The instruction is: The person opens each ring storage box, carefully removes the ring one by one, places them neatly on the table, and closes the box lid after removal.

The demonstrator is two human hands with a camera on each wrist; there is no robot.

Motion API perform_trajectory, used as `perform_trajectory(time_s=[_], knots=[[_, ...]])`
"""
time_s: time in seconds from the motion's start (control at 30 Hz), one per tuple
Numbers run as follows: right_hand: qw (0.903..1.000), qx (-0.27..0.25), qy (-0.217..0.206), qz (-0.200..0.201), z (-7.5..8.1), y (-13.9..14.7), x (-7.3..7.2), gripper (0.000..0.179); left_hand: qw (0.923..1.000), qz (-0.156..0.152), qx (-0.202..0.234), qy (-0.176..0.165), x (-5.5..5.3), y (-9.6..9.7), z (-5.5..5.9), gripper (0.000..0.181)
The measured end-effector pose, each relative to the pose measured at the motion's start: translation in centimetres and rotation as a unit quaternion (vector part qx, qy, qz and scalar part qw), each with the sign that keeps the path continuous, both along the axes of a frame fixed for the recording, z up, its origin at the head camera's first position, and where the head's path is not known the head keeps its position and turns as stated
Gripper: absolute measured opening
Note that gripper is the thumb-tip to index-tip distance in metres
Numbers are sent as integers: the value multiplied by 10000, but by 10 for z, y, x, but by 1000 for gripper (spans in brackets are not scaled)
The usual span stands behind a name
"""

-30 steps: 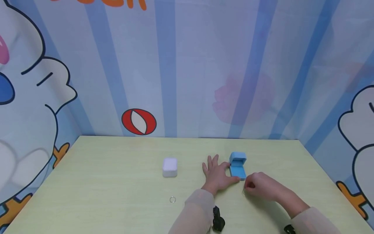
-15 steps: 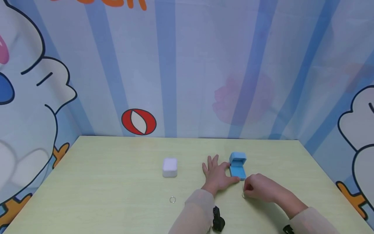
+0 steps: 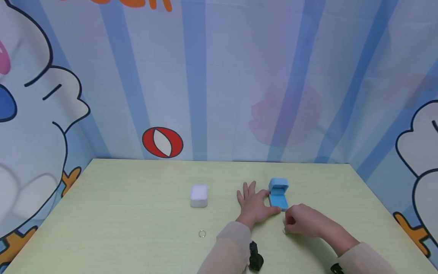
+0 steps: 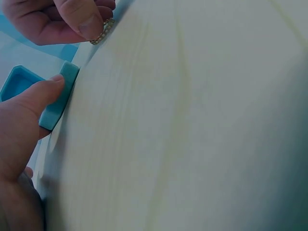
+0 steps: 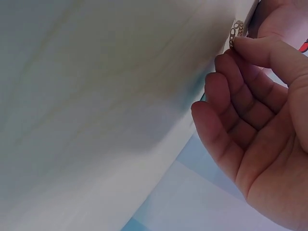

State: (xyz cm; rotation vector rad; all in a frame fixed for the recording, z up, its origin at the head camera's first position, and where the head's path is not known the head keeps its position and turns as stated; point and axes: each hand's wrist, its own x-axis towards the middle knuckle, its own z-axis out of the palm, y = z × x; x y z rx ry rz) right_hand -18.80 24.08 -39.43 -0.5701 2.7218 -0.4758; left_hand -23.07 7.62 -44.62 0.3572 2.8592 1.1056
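Note:
A small blue ring box stands on the table with its lid raised. My left hand holds it from the left side, with the thumb across its front edge and the other fingers spread. The thumb shows against the box in the left wrist view. Close by on the right, my right hand pinches a gold chain-patterned ring between thumb and forefinger, low over the table. That ring juts out beyond the fingertips. Most of the box is hidden in the right wrist view.
A pale lilac box, lid down, stands on the table left of my left hand. A second, thin ring lies nearer the front. Behind the table's back edge hangs a blue striped cloth with cartoon figures.
My right hand, pinching the ring, has shifted slightly toward the front of the table. The left hand and the blue box have stayed where they were.

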Motion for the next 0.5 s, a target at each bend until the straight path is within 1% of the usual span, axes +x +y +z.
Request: perform_trajectory(time_s=[0.2,0.37,0.5], knots=[[9999,-41,-5,142,-2,0,-1,15,10000,15,-19,-21,0,0,1,60],[9996,-82,-9,281,-2,1,-1,17,9999,29,-102,34,-2,1,-1,62],[9997,-35,-21,258,-3,0,-1,18,9999,23,-109,46,-2,1,-2,62]])
